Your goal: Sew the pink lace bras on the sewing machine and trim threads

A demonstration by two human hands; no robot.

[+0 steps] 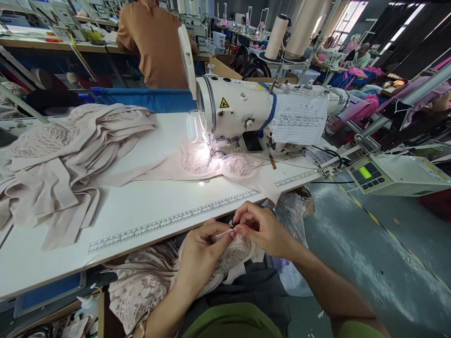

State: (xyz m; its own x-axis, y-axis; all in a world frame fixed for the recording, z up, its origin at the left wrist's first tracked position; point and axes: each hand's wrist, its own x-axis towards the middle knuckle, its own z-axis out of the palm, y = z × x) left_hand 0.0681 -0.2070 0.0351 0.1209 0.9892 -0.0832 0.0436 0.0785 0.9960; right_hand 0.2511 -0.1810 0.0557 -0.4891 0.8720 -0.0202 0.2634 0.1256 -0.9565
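Over the lap, my left hand (pixel 204 253) pinches the edge of a pale pink lace bra piece (pixel 236 253). My right hand (pixel 264 230) meets it there, thumb and fingers pressed together at the same edge. A small dark object shows between the fingertips, too small to name. More of the lace fabric (pixel 144 281) hangs down to the left below the table edge. On the table, another pale pink bra piece (pixel 243 166) lies under the lit needle area of the white sewing machine (pixel 232 103), its band stretching left and right.
A heap of pale pink bra pieces (pixel 73 145) covers the table's left side. A printed ruler (pixel 176 213) runs along the front edge. A phone (pixel 251 142) lies by the machine; a control box (pixel 394 173) is at right. A person in brown (pixel 151 42) sits beyond.
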